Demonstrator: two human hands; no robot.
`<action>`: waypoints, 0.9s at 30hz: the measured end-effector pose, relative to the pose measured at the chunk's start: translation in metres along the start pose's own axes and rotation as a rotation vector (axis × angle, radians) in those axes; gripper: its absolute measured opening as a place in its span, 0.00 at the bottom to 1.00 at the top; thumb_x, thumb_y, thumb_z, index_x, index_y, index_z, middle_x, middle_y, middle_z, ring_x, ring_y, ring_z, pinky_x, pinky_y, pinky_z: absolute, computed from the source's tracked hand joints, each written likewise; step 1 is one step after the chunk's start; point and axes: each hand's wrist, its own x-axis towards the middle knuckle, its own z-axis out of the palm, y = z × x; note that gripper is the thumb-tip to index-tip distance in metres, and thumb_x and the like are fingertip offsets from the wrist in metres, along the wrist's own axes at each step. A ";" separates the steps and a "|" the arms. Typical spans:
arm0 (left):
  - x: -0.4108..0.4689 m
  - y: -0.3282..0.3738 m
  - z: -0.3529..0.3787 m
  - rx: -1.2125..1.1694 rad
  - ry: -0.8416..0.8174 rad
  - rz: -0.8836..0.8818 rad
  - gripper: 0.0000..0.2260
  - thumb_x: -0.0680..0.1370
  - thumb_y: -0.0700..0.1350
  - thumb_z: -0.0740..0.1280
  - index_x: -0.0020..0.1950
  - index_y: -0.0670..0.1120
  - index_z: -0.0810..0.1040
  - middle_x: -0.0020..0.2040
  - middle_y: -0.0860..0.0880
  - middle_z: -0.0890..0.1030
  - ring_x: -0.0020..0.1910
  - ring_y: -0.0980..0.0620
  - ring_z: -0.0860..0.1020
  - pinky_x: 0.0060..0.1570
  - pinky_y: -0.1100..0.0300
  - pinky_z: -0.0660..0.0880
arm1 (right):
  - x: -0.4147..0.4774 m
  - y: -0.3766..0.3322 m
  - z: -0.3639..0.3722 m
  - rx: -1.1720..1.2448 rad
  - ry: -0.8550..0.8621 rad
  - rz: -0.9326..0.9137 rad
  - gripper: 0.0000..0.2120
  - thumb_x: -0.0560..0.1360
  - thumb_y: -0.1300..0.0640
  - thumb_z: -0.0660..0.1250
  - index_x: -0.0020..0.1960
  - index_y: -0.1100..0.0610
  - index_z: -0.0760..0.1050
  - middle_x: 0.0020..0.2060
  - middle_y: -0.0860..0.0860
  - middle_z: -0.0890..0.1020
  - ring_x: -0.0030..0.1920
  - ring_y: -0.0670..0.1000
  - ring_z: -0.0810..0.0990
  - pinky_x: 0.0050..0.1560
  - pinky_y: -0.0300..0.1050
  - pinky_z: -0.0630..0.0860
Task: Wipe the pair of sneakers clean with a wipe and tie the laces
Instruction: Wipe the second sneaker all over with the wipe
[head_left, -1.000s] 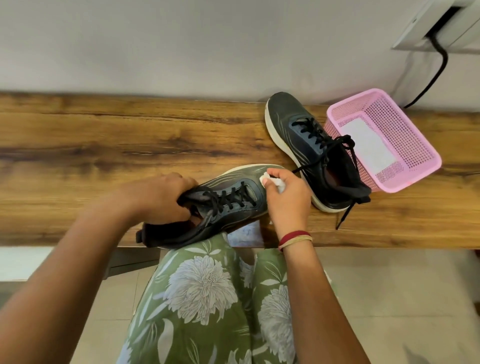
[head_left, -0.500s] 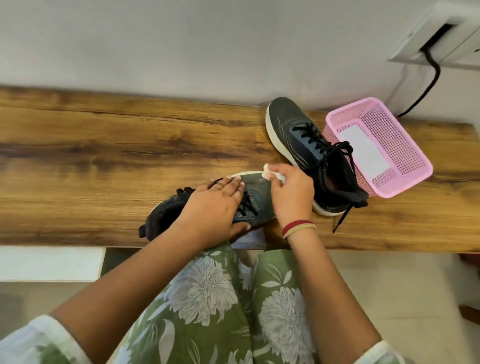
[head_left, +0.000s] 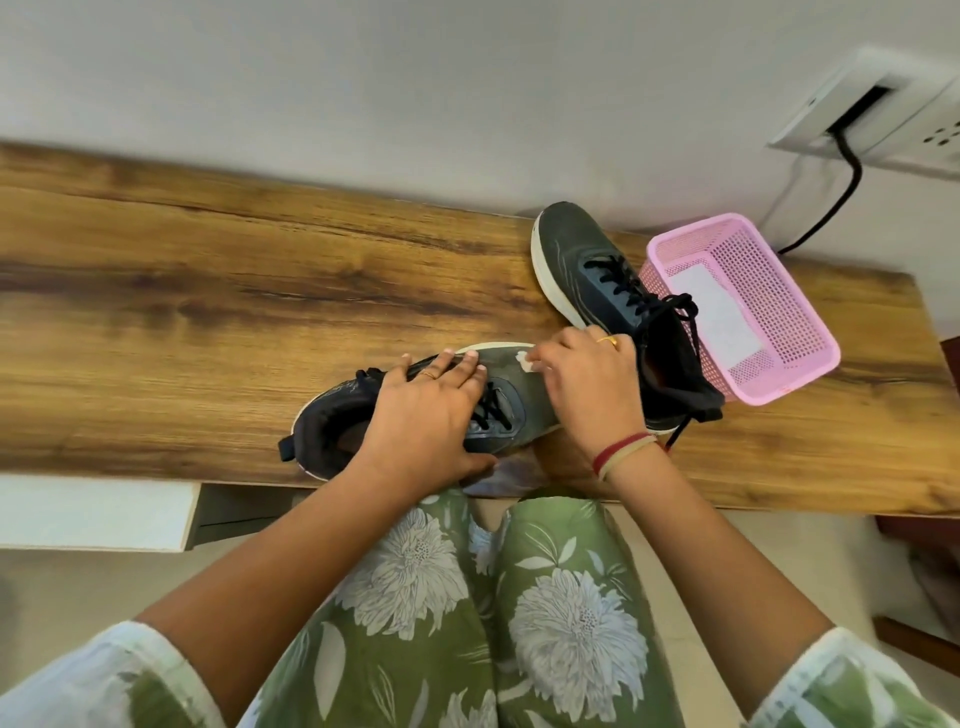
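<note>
Under the fingers of the left hand (head_left: 426, 415) a dark grey sneaker (head_left: 524, 387) with black laces (head_left: 491, 410) is showing; a white wipe (head_left: 525, 361) is peeking from the fingertips of the right hand (head_left: 592, 384). Beyond them a pink mesh basket (head_left: 802, 358) is standing on a brown wood-grain table (head_left: 208, 291).

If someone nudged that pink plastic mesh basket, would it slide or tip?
Probably light: the pink plastic mesh basket is perforated and holds only a flat white sheet. It would likely slide easily on the smooth wooden tabletop. Low and wide, it seems unlikely to tip, though the dark sneaker beside it may block it.
</note>
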 end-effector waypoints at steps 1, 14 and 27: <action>0.000 0.000 0.001 0.000 0.002 0.003 0.44 0.71 0.70 0.62 0.78 0.50 0.50 0.79 0.53 0.50 0.77 0.53 0.50 0.73 0.46 0.49 | 0.000 0.003 -0.001 0.010 0.008 -0.006 0.05 0.69 0.60 0.71 0.40 0.51 0.81 0.35 0.50 0.78 0.40 0.56 0.76 0.43 0.49 0.64; 0.003 -0.002 0.005 -0.015 0.038 0.020 0.42 0.71 0.69 0.62 0.78 0.50 0.52 0.78 0.52 0.51 0.77 0.53 0.51 0.73 0.47 0.50 | 0.003 0.012 -0.003 0.052 -0.041 -0.086 0.03 0.72 0.56 0.69 0.42 0.49 0.81 0.37 0.50 0.79 0.42 0.56 0.76 0.44 0.49 0.57; 0.002 -0.002 0.003 -0.025 0.024 -0.007 0.42 0.72 0.68 0.63 0.78 0.50 0.53 0.78 0.52 0.53 0.77 0.52 0.52 0.73 0.46 0.51 | 0.009 0.007 -0.007 0.047 -0.079 0.030 0.05 0.74 0.54 0.66 0.46 0.47 0.81 0.42 0.49 0.80 0.48 0.55 0.74 0.47 0.49 0.58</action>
